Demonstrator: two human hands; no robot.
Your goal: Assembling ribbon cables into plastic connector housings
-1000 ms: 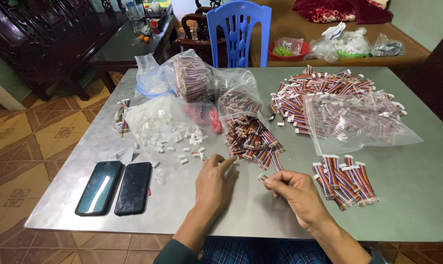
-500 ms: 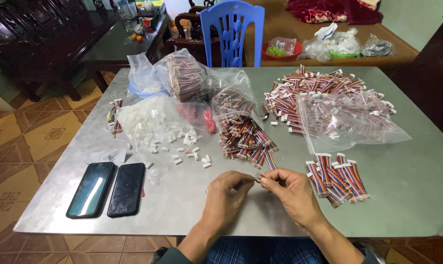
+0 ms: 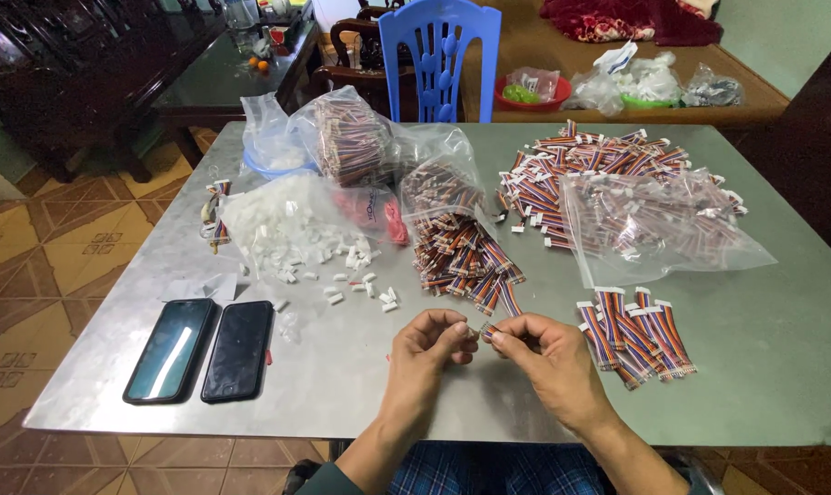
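Note:
My left hand [image 3: 426,346] and my right hand [image 3: 545,356] meet above the front middle of the grey metal table [image 3: 342,385]. Together they pinch one small striped ribbon cable piece [image 3: 482,330] between the fingertips; whether a white connector sits on it is too small to tell. Loose white plastic connectors [image 3: 356,284] lie scattered just left of my hands, spilling from a clear bag [image 3: 287,225]. A neat row of finished striped cable pieces [image 3: 635,335] lies to the right of my right hand. A pile of striped cables [image 3: 461,257] spills from a bag straight ahead.
Two dark phones [image 3: 204,348] lie side by side at the front left. More bags of cables [image 3: 351,137] and a large loose heap [image 3: 580,170] with a clear bag [image 3: 658,225] fill the back. A blue plastic chair [image 3: 438,55] stands behind the table.
My left hand left the white connectors and came to my right hand. Both hands now pinch the cable piece together in front of me.

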